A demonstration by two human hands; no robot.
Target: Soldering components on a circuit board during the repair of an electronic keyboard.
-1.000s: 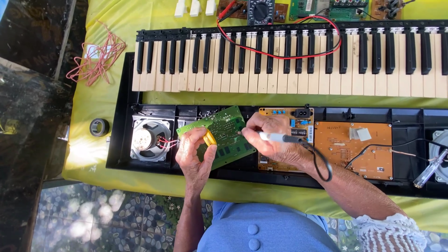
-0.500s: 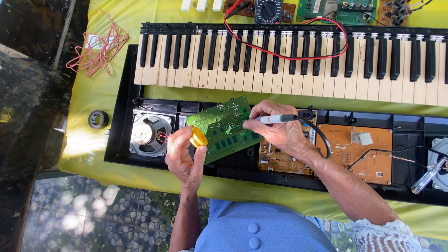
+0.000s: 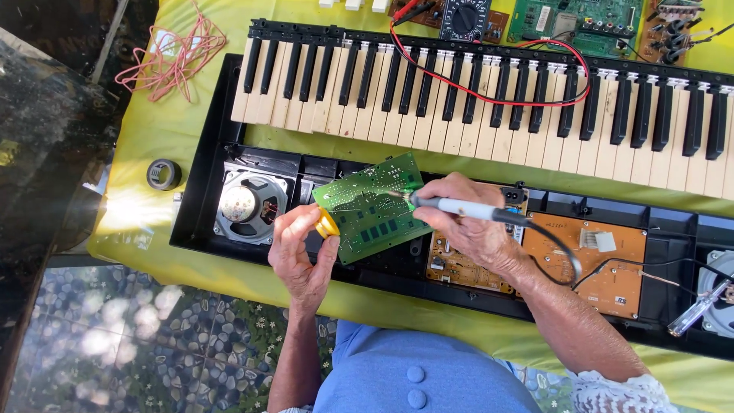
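head view, straight down, close overhead

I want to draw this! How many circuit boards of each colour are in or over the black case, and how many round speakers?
Green rectangular circuit board, at the left hand: 1
Orange flat circuit boards in the black plastic case: 2
Round grey metal speakers: 2
Total: 5

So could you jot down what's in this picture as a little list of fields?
Left hand: holds a small yellow spool against the green circuit board
Right hand: grips a soldering iron, tip on the board
Under the board: open black keyboard case with a round speaker
Behind: detached key bed, red wire
Surface: yellow-green cloth
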